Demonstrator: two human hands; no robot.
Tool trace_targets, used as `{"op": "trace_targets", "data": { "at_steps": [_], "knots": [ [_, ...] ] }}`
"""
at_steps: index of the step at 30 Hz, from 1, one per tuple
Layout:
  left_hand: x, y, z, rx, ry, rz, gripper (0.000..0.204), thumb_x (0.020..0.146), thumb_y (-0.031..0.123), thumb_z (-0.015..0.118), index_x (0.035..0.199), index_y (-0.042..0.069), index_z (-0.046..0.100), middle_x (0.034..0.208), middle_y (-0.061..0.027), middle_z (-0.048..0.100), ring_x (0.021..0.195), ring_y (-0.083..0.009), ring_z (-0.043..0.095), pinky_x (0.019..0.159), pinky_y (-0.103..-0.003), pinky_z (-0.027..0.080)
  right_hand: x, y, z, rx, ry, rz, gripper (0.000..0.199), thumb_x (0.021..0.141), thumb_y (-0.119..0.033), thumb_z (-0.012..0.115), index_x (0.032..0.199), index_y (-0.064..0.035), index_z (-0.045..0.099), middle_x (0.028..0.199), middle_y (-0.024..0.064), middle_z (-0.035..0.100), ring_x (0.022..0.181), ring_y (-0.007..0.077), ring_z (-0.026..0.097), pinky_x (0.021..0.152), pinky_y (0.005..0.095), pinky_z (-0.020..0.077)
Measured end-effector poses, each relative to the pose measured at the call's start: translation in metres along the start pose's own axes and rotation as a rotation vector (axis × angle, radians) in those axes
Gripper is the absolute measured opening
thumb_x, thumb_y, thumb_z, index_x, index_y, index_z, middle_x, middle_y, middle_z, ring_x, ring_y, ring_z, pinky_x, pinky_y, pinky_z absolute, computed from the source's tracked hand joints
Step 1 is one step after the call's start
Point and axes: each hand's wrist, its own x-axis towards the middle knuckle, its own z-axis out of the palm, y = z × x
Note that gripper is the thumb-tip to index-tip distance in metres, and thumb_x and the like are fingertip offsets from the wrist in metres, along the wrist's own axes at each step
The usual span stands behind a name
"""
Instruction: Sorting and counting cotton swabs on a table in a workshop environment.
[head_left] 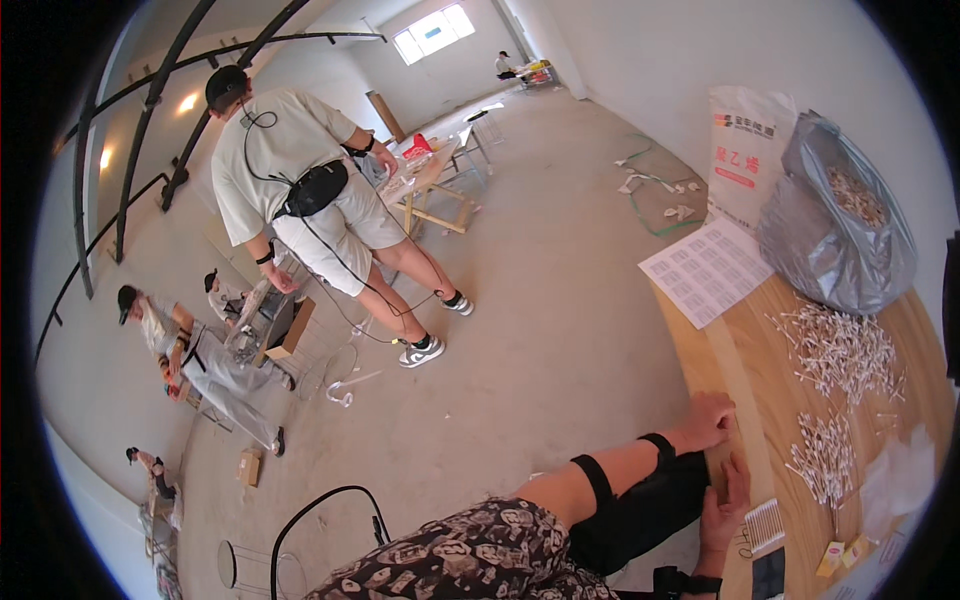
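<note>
Both hands, left hand (708,420) and right hand (724,500), rest empty on the wooden table (760,370) edge.

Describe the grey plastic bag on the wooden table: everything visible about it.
The grey plastic bag is a large, crinkled, glossy sack standing upright at the far end of the wooden table, its mouth open and slumped. Inside, a heap of small pale sticks shows near the top. It stands next to a white printed sack on its left, and a white printed sheet lies in front of that. Loose white sticks lie scattered on the table just in front of it. Neither hand touches it.
</note>
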Motion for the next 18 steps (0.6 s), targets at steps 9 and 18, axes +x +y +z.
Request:
{"op": "trace_targets", "data": {
  "at_steps": [9, 18],
  "knots": [
    [0.020, 0.000, -0.012, 0.115, -0.346, -0.170, 0.023, 0.056, 0.013, 0.074, 0.062, 0.006, 0.053, 0.068, -0.0081, 0.057, 0.066, -0.0285, 0.057, 0.057, -0.039, 0.043, 0.003, -0.007, -0.003, 0.072, 0.072, -0.017, 0.041, 0.067, 0.002, 0.055, 0.108, 0.0054, 0.053, 0.130, 0.0223, 0.043, 0.121, 0.0378, 0.042, 0.102, 0.0420, 0.0323],
    [0.038, -0.008, -0.003, 0.235, -0.622, -0.188, 0.023, 0.060, 0.027, 0.067, 0.070, 0.006, 0.063, 0.082, -0.0159, 0.062, 0.080, -0.0356, 0.059, 0.068, -0.043, 0.047, -0.009, 0.012, -0.004, 0.105, 0.118, -0.055, 0.034, 0.069, -0.005, 0.060, 0.102, 0.0028, 0.056, 0.124, 0.0234, 0.049, 0.117, 0.0376, 0.046, 0.101, 0.0419, 0.0342]
  ]
}}
